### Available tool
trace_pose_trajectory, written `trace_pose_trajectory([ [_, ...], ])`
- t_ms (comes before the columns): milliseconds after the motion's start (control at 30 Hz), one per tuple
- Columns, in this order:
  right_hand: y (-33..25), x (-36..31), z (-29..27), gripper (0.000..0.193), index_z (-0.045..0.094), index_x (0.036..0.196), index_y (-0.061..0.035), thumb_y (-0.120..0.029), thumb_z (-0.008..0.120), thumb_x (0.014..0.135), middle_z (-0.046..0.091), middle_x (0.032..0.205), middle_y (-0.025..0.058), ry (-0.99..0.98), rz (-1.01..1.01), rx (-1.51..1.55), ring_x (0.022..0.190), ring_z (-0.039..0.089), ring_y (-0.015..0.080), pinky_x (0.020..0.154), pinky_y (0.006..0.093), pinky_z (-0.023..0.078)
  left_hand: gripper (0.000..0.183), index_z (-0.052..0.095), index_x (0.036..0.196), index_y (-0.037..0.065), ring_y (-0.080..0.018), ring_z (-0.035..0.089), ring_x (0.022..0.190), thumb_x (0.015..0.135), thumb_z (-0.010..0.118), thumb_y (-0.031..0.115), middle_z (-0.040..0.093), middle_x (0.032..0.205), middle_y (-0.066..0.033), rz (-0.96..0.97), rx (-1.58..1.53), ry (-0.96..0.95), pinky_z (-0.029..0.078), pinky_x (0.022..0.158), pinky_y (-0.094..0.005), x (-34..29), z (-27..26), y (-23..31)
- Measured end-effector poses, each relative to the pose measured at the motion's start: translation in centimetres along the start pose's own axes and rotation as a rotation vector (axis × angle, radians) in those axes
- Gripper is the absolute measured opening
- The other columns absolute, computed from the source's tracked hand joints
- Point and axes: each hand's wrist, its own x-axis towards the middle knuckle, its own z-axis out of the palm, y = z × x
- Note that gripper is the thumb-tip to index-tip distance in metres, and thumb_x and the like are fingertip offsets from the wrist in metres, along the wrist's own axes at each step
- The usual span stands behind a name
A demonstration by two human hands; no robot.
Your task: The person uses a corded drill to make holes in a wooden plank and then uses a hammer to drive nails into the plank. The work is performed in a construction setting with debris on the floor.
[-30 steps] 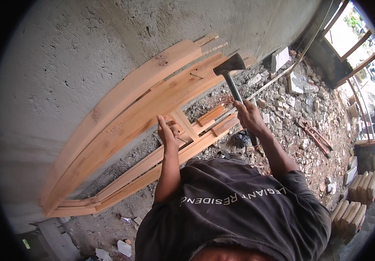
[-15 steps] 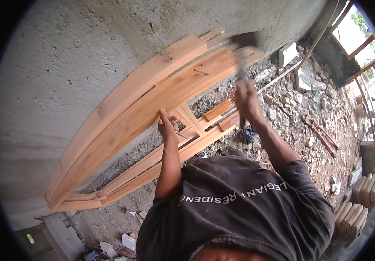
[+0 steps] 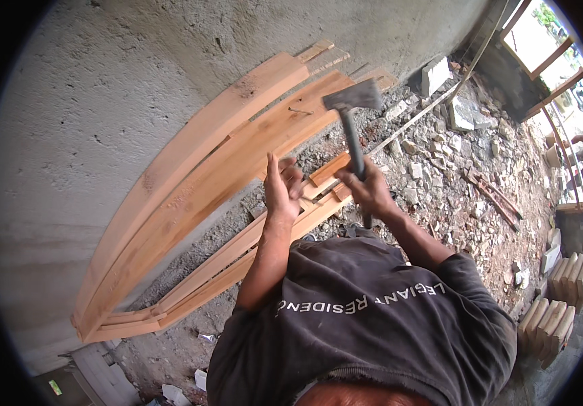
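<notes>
My right hand (image 3: 371, 191) is wrapped round the dark handle of a hammer (image 3: 352, 132). Its broad grey head (image 3: 355, 96) is raised in front of the end of a wide wooden plank (image 3: 237, 162). My left hand (image 3: 282, 189) is held before that plank's lower edge, thumb up and fingers curled. A thin nail (image 3: 312, 200) seems to stick out from those fingers, though blur hides part of it. Another nail (image 3: 300, 111) protrudes from the plank's face near its upper end.
The plank belongs to a long wooden frame leaning on a rough concrete wall (image 3: 102, 108). The frame's lower rails (image 3: 217, 267) lie near my feet. Rubble (image 3: 433, 162) covers the ground at right, with a bolt-cutter-like tool (image 3: 493, 197) on it. Stacked slabs (image 3: 546, 328) stand lower right.
The hammer has come down and left, its head now nearer the plank. My left hand has drawn slightly right and up, off the plank's edge. The view has shifted a little.
</notes>
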Motion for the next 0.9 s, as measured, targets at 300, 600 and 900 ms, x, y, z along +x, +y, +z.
trace_pose_trajectory([
  [300, -1.5, -0.9, 2.7, 0.034, 0.053, 0.095, -0.0043, -0.031, 0.071, 0.085, 0.051, 0.067, -0.0011, -0.106, 0.032, 0.012, 0.050, 0.047, 0.0063, 0.043, 0.0228, 0.039, 0.073, 0.056, 0.116, 0.007, -0.0140, 0.052, 0.065, 0.089, 0.029, 0.069, 0.065, 0.093, -0.0111, 0.235, -0.276, -0.301, 0.041, 0.061, -0.0248, -2.3, 6.6, 2.0],
  [600, -2.2, 0.3, 3.7, 0.030, 0.052, 0.093, -0.0042, -0.029, 0.069, 0.087, 0.051, 0.066, -0.0001, -0.014, -0.028, -0.076, 0.050, 0.049, 0.0069, 0.042, 0.0238, 0.041, 0.023, 0.065, 0.100, -0.001, -0.0098, 0.059, 0.090, 0.091, 0.063, 0.020, 0.066, 0.095, -0.0062, 0.435, 0.540, -0.400, 0.048, 0.081, -0.0244, -1.5, 1.1, 0.7],
  [900, -3.5, -1.3, 2.5, 0.028, 0.053, 0.101, -0.0019, -0.025, 0.065, 0.089, 0.052, 0.068, 0.0003, 0.256, -0.038, -0.128, 0.050, 0.050, 0.0070, 0.041, 0.0223, 0.045, 0.025, 0.059, 0.100, -0.002, -0.0155, 0.064, 0.080, 0.097, 0.050, 0.022, 0.068, 0.092, -0.0105, 0.870, 0.540, 0.081, 0.050, 0.066, -0.0267, 4.4, -0.6, 8.7],
])
